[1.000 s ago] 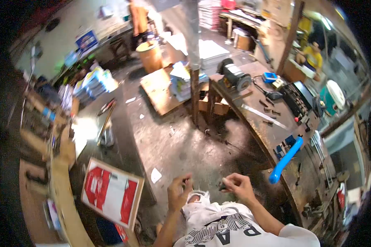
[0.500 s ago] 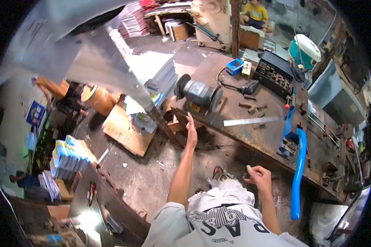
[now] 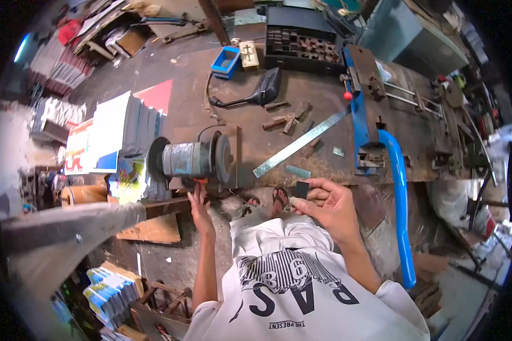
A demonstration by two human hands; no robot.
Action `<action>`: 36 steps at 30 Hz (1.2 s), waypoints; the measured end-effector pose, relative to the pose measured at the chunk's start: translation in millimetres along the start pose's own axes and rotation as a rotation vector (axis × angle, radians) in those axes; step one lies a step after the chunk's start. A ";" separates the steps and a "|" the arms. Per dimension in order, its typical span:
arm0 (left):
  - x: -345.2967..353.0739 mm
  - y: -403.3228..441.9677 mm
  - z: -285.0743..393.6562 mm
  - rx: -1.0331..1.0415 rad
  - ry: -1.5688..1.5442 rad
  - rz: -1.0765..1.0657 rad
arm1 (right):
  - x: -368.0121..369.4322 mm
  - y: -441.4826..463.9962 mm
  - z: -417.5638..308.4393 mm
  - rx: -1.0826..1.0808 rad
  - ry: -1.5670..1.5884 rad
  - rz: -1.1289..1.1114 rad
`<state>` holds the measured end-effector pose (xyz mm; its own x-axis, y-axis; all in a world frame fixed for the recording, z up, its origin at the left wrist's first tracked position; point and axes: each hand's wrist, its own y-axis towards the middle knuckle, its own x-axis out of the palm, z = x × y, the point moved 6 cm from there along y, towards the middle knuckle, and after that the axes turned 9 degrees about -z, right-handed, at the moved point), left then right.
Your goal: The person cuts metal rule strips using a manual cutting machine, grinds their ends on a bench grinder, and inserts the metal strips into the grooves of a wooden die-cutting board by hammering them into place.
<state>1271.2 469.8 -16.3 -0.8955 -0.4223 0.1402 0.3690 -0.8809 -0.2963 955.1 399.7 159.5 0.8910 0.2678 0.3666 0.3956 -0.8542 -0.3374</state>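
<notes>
Between the thumb and fingers of my right hand (image 3: 333, 210) is a small dark flat square piece (image 3: 302, 190), held up just off the workbench's front edge. My left hand (image 3: 199, 209) is at the front of the bench grinder (image 3: 186, 159), fingers stretched upward near an orange-red part under its body. Whether a fingertip touches that part I cannot tell. A steel ruler (image 3: 301, 141) lies slantwise on the bench, with a small flat metal strip (image 3: 298, 171) near its lower end. Several short rusty metal pieces (image 3: 289, 124) lie behind the ruler.
A blue hand-lever machine (image 3: 361, 125) with a long blue handle (image 3: 401, 210) stands on the right. Toward the back are a black compartment case (image 3: 304, 42), a blue bin (image 3: 226, 62) and a motorcycle mirror (image 3: 264, 88). Paper stacks (image 3: 136, 125) stand left of the grinder.
My view has turned right and down toward the bench. The left hand has come up to the grinder's front. My right hand has risen to the bench edge, and its dark piece now shows clearly.
</notes>
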 end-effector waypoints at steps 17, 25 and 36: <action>-13.1 55.9 57.5 -0.603 -0.121 -0.181 | 64.7 1.0 33.8 -0.048 0.279 0.309; -17.6 62.1 60.5 -0.627 -0.076 -0.316 | 80.7 6.8 45.1 -0.068 0.188 0.407; -19.1 67.2 57.0 -0.646 -0.125 -0.354 | 83.7 35.1 73.6 -0.101 -0.216 0.512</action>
<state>1327.3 406.5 14.9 -0.8847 -0.1913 0.4252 -0.1906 -0.6838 -0.7043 1060.0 424.9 114.6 0.9932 -0.1158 -0.0110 -0.1127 -0.9346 -0.3372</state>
